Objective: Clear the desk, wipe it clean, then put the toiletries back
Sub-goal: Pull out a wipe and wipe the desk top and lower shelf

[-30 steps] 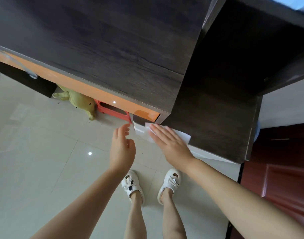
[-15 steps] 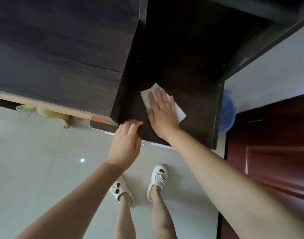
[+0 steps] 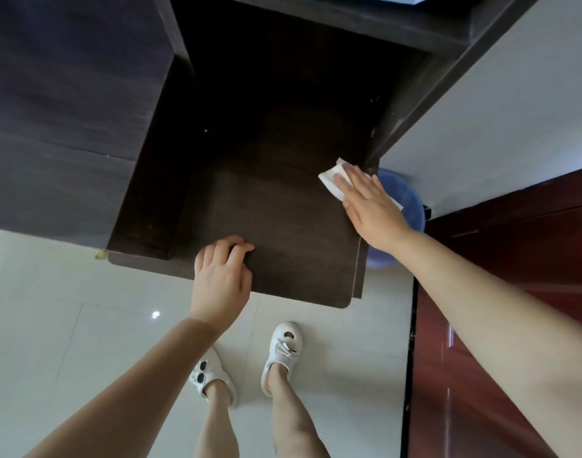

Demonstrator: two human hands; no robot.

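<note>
Pressing a white wipe [image 3: 331, 180] flat against the dark tabletop [image 3: 283, 226] at right of frame, right hand [image 3: 369, 206] fingers spread wide. Resting at lower centre, left hand [image 3: 221, 279], fingers curled over the tabletop's front edge, holding nothing. Blue bin [image 3: 408, 206] just beyond.

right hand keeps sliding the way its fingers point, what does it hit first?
Likely the dark upright side panel at the desk's far right corner; the right hand, flat on the white wipe, is already near it. Depth is unclear.
</note>
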